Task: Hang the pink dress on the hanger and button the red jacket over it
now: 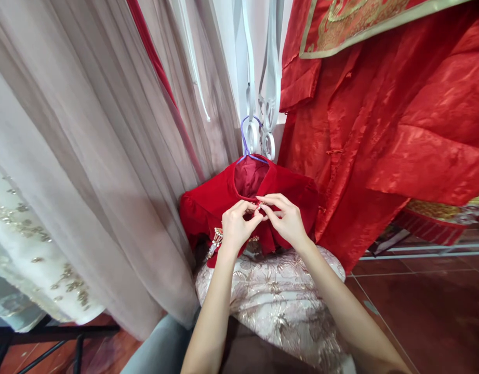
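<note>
A red velvet jacket (pixel 208 197) hangs by its collar on a purple hanger (pixel 244 136). At the front of the collar, my left hand (pixel 239 224) is closed in a pinch on a small beaded fastening (pixel 258 206). Opposite it, my right hand (pixel 285 218) pinches the same fastening, its fingertips almost meeting the left ones. The fingers hide most of the fastening's shape. Beside my left wrist, a beaded ornament (pixel 216 239) dangles on the jacket front. Under the jacket lies a pale brocade fabric (pixel 280 301) with a shiny floral pattern.
White scrolled metalwork (pixel 269 111) stands behind the hanger. A greyish-pink curtain (pixel 107 156) and a white gown with gold appliqué (pixel 40 249) are on the left. Red satin garments (pixel 380 135) hang at the right above a red tiled floor (pixel 430 306).
</note>
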`<move>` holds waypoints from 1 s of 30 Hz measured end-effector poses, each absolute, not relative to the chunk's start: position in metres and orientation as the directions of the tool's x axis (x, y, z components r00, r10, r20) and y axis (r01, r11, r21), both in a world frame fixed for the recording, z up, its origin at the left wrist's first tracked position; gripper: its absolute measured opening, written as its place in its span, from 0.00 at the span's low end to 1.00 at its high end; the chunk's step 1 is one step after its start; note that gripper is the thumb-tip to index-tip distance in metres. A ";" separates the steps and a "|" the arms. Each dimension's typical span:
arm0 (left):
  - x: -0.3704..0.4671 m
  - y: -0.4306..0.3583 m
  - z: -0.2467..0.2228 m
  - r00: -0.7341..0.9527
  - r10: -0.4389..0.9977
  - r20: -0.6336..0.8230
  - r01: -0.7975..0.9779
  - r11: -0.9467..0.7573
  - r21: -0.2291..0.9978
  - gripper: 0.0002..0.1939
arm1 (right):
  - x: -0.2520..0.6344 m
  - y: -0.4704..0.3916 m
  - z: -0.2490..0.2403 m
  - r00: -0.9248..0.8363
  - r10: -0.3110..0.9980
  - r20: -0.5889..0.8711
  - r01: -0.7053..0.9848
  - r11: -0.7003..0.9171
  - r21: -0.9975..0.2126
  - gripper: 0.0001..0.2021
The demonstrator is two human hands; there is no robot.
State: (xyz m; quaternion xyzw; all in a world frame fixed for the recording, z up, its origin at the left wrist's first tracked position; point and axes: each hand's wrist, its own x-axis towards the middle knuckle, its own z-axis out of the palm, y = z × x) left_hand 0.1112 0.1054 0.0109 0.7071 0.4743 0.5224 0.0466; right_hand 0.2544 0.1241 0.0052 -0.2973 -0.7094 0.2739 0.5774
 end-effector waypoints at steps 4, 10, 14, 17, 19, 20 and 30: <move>0.109 0.107 0.012 0.011 0.714 0.700 0.599 -0.565 0.567 0.03 | 0.254 0.123 0.005 -0.148 0.763 0.629 0.061 0.642 -0.765 0.13; 0.107 0.111 0.010 0.009 0.724 0.690 0.512 -0.596 0.619 0.03 | 0.251 0.127 0.005 -0.153 0.760 0.631 0.058 0.645 -0.762 0.13; 0.106 0.114 0.010 0.032 0.732 0.680 0.510 -0.597 0.619 0.04 | 0.249 0.130 0.002 -0.161 0.759 0.631 0.063 0.646 -0.760 0.13; 0.104 0.115 0.010 0.048 0.729 0.683 0.526 -0.600 0.603 0.04 | 0.249 0.131 0.001 -0.171 0.765 0.621 0.076 0.638 -0.766 0.13; 0.102 0.115 0.010 0.064 0.725 0.686 0.523 -0.610 0.595 0.04 | 0.250 0.131 0.001 -0.182 0.764 0.619 0.087 0.640 -0.763 0.12; 0.101 0.116 0.010 0.074 0.725 0.684 0.518 -0.614 0.595 0.04 | 0.251 0.132 0.001 -0.189 0.762 0.620 0.092 0.642 -0.761 0.12; 0.097 0.127 0.007 0.110 0.729 0.675 0.505 -0.626 0.594 0.04 | 0.253 0.141 0.005 -0.245 0.745 0.620 0.129 0.659 -0.741 0.12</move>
